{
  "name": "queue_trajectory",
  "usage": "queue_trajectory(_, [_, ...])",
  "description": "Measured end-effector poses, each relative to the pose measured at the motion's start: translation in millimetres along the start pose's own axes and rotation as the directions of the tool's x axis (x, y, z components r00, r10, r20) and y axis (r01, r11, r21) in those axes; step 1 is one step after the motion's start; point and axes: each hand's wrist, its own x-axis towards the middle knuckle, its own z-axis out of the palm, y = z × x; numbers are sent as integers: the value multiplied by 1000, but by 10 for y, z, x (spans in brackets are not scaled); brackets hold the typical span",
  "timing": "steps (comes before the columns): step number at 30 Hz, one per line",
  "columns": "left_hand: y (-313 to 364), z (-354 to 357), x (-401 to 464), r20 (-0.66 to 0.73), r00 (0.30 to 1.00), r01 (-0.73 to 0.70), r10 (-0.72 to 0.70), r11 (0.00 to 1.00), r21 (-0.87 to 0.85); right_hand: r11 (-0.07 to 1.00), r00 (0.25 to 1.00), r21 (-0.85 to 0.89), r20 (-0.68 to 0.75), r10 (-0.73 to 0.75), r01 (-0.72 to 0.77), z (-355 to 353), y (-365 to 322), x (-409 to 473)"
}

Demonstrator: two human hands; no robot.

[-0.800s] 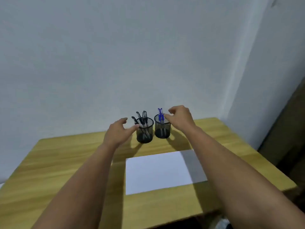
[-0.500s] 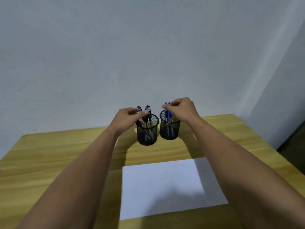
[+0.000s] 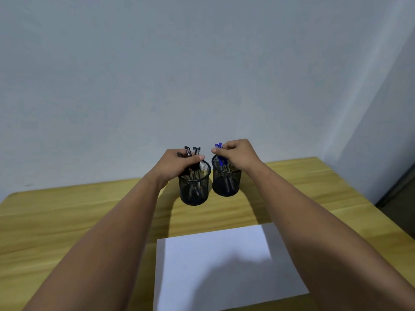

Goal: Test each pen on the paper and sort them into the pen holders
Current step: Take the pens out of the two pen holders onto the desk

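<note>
Left hand (image 3: 177, 164) grips black pens (image 3: 190, 153) in left holder (image 3: 194, 189); right hand (image 3: 235, 156) pinches blue pens (image 3: 219, 153) in right holder (image 3: 226, 182). Paper (image 3: 215, 265) lies nearer on wooden counter (image 3: 67, 221), pale wall (image 3: 179, 75) behind.

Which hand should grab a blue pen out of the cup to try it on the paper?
Right hand: it already pinches the blue pens in the right holder. The left hand grips black pens.
</note>
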Motion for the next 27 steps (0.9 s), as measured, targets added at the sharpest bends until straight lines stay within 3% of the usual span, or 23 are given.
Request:
queue_trajectory(8, [-27, 59, -4, 43, 999, -9, 9, 1000, 1, 995, 1000, 103, -29, 3, 0, 15, 70, -2])
queue_trajectory(22, [32, 115, -42, -74, 995, -71, 66, 995, -72, 998, 997, 61, -80, 4, 1, 34, 47, -64])
queue_trajectory(27, [180, 100, -97, -149, 981, -140, 128, 987, -76, 995, 985, 94, -172, -1, 18, -11, -78, -124])
